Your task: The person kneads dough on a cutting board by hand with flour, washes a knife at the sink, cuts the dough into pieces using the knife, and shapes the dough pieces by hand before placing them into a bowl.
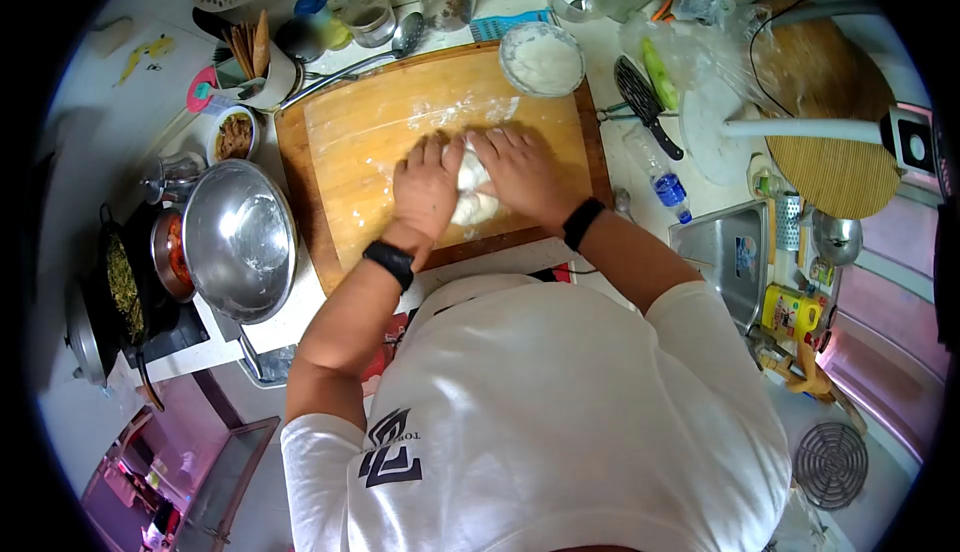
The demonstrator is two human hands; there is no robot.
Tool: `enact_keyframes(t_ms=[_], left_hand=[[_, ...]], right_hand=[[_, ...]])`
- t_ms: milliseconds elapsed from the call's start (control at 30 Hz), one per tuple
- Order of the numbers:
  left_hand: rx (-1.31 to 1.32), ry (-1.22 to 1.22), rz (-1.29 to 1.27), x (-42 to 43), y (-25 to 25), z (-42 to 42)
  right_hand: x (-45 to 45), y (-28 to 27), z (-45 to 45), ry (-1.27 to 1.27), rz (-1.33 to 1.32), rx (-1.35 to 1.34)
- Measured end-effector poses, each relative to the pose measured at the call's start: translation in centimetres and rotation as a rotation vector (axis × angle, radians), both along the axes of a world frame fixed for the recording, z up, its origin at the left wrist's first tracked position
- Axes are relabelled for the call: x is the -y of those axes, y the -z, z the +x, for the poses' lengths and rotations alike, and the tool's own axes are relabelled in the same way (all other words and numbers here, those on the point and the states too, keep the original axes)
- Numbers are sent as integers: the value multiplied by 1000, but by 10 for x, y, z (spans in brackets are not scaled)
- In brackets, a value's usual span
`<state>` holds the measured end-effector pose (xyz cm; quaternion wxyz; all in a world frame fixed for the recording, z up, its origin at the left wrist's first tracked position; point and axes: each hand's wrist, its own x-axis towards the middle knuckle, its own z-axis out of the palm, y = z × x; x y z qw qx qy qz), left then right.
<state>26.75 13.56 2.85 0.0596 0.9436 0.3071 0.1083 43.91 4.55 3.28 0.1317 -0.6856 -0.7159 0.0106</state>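
White dough lies on a floured wooden board, between and partly under my hands. My left hand presses along the dough's left side, palm down, its fingers pointing away from me and close together. My right hand rests over the dough's upper right part, fingers extended and slightly spread. Loose flour is scattered on the board beyond my fingertips. At the board's far right edge stands a bowl of flour.
Left of the board are a large steel bowl, a small bowl of food and a ladle. To the right lie a black knife and a plastic bottle, near a sink.
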Motion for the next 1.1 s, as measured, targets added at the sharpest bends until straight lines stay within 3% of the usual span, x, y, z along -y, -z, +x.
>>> enact_keyframes(t_ms=[100,267,367,433,500,600,767,1100], left_hand=[[-181,-86,-95,-30,-1,15],[-260,-140,-96,-56,-1,24],[-280,-136,-75,-43,-19,19],[-124,-134,-612,-24,-36,7],[-43,79,-595,-3,-75,-23],[-98,38,-556,27,-80,-41],[-24,20,-387,33,-40,-37],[-86,-45,-124,-43,-3,0]], right_hand=[[-33,-12,13,-11,-159,-46],[-58,-6,25,-13,-190,-74],[-51,18,20,-47,-47,-182],[-30,-34,9,-80,-285,-402],[5,-43,3,-90,-222,-501],[41,-54,-13,-107,-273,-467],[37,-11,-29,-111,-205,-303],[-50,7,13,-73,-83,-127]])
